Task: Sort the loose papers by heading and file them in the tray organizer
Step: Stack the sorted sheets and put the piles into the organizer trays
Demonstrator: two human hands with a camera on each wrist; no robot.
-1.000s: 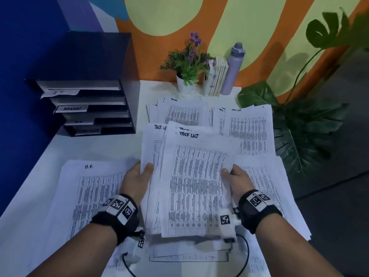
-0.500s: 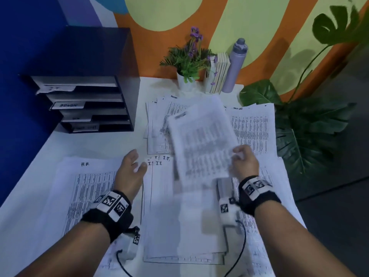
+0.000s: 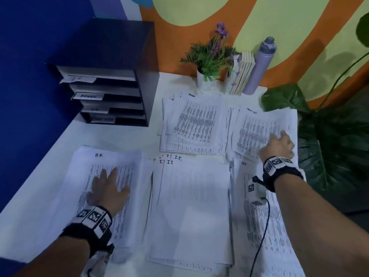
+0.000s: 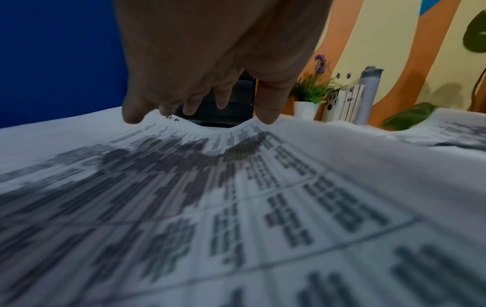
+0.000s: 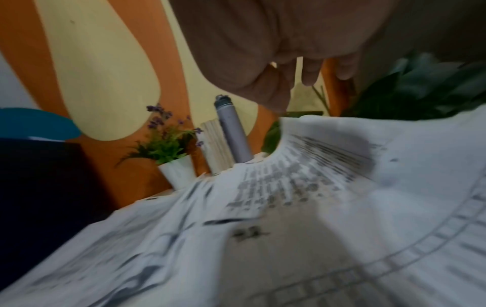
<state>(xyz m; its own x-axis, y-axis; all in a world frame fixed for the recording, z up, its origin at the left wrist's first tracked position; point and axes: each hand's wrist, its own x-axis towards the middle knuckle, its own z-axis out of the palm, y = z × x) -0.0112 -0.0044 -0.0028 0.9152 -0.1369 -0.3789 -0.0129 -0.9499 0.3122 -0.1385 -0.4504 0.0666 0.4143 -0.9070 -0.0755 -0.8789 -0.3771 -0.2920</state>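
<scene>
— White counter point(image 3: 123, 140): how many paper piles do you count?
— Five, and one four-slot tray organizer point(image 3: 111, 96). Your left grip point(image 3: 108, 189) lies flat on the H.R. pile point(image 3: 83, 176); your right grip point(image 3: 279, 145) rests, fingers loose, on the far-right pile point(image 3: 257, 128).

Far ahead of the right grip point(image 3: 278, 144), at the back edge of the white desk point(image 3: 123, 136): a small potted plant point(image 3: 207, 56) with purple flowers in a white pot. Just right of it, a row of pale books point(image 3: 242, 74) standing upright, then touching them a tall lilac bottle point(image 3: 259, 64) with a grey cap. Right of that grip, off the desk's edge, a large dark-leaved plant point(image 3: 329, 140). Behind all, an orange and pale-green mural wall point(image 3: 249, 17). Left of the left grip point(image 3: 108, 188), a deep blue wall point(image 3: 30, 76).
</scene>
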